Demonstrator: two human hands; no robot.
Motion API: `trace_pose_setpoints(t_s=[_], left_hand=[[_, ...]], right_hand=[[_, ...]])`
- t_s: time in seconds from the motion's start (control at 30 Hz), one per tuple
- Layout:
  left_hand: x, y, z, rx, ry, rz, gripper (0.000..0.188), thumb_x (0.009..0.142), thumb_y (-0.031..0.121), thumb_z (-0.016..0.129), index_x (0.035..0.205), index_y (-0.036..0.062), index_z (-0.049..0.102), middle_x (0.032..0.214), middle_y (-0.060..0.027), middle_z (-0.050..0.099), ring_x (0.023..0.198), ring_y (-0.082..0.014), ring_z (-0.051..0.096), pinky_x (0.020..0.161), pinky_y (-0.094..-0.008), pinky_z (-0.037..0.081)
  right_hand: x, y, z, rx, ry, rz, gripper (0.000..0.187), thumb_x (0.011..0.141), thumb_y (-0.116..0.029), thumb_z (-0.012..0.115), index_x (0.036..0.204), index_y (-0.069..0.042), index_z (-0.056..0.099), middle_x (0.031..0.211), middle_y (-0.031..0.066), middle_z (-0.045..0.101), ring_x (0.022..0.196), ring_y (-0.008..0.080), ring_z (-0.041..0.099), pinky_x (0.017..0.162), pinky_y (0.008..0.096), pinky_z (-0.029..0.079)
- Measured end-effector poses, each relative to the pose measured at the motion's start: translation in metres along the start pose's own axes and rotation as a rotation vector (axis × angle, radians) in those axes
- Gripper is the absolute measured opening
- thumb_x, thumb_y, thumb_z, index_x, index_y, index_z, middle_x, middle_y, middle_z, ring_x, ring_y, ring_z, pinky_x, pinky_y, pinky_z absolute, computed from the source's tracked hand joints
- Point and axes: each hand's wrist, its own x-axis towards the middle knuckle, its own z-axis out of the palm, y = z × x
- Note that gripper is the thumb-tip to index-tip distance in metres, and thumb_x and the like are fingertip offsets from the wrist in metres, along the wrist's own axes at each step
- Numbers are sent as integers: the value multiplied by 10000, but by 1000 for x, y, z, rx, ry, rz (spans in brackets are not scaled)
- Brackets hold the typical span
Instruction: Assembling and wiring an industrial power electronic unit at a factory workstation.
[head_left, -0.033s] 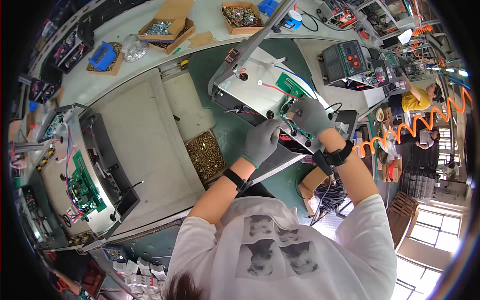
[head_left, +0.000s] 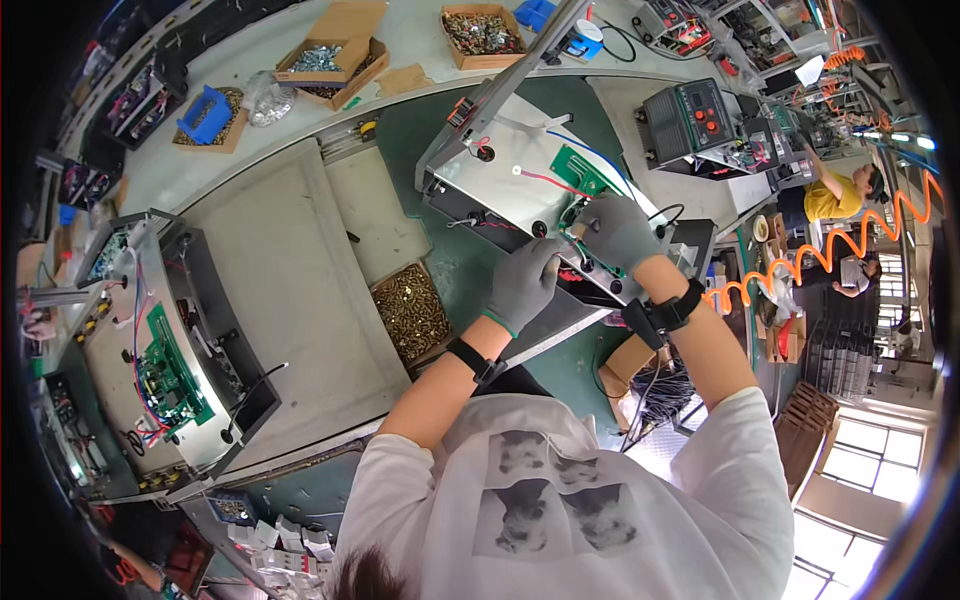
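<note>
The metal case (head_left: 490,185) sits at one o'clock, apparently part-wired: circuit board (head_left: 575,165) on, red wire (head_left: 545,178) seemingly loose-ended. Left hand (head_left: 524,285) at its five o'clock, right hand (head_left: 620,235) at four; whether the fingers grip, I can't tell.

A silver-faced metal chassis (head_left: 510,196) lay slantwise, right of centre, its green circuit board (head_left: 572,163) exposed.

Over right, an orange coiled hose (head_left: 829,250) snakes near a yellow-shirted person (head_left: 833,198); up left, a blue plastic bin (head_left: 207,118) sits in a brown cardboard box (head_left: 238,133).
</note>
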Motion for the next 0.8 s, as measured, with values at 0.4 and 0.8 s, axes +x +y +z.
trace_pose_setpoints(t_s=[0.4,0.8], left_hand=[[17,17,7,57,-76,-259,436,850,190,565,1273,174,461,907,-103,653,706,-261,641,636,-363,517],[27,31,1,99,-236,-330,390,845,155,559,1230,190,512,1031,-80,637,778,-255,646,669,-352,521]], right_hand=[[-16,-12,-1,-164,78,57,378,808,-289,617,1082,-30,588,1111,159,570,983,294,618,811,396,507],[74,89,-37,-386,-52,204,365,793,-223,628,1152,-155,625,1081,140,634,998,294,615,844,418,485]])
